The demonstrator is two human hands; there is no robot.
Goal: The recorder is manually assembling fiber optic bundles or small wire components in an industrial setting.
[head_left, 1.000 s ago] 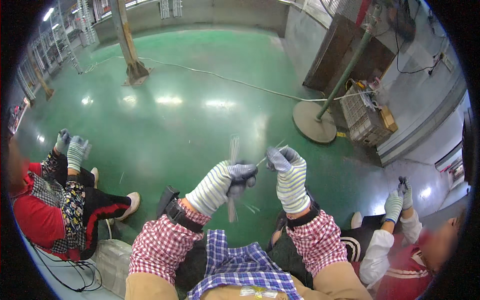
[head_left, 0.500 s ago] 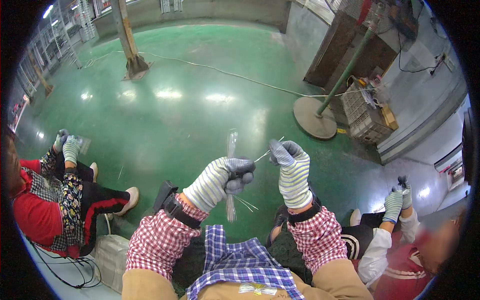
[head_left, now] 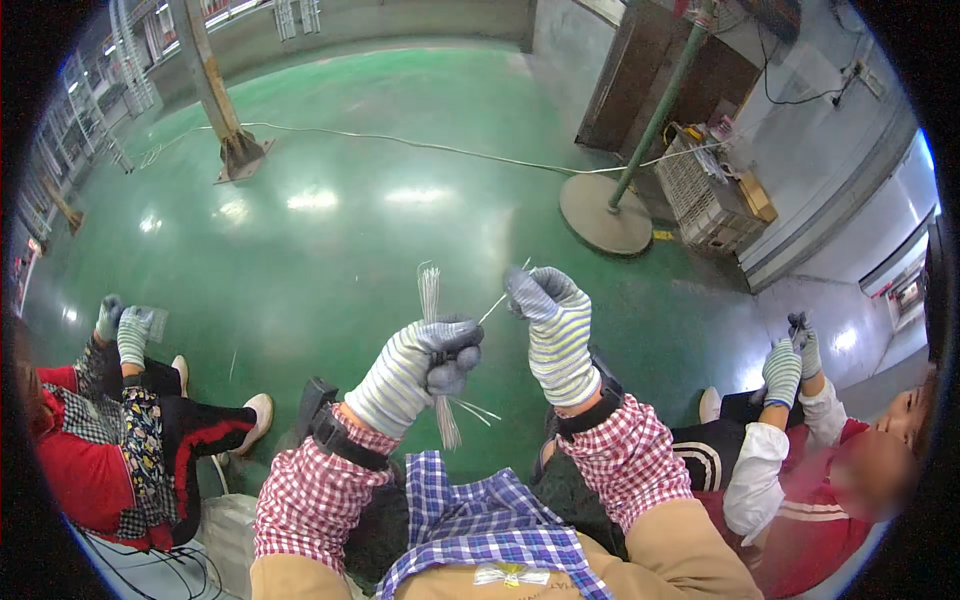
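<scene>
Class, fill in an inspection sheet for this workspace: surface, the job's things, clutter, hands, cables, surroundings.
Surface: glossy green floor.
Job's things: bundle of thin wires; single wire.
Clutter: grey crate by the wall.
Hands: left hand gripping the bundle; right hand pinching the single wire; both in striped gloves.
Cables: white cable across the floor.
Surroundings: round-based pole; seated co-workers either side.

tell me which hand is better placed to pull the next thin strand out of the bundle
Probably the right hand: its fingers pinch only one thin strand and sit just beside the bundle's upper end. The left hand is fisted around the bundle, so it is occupied.
</scene>
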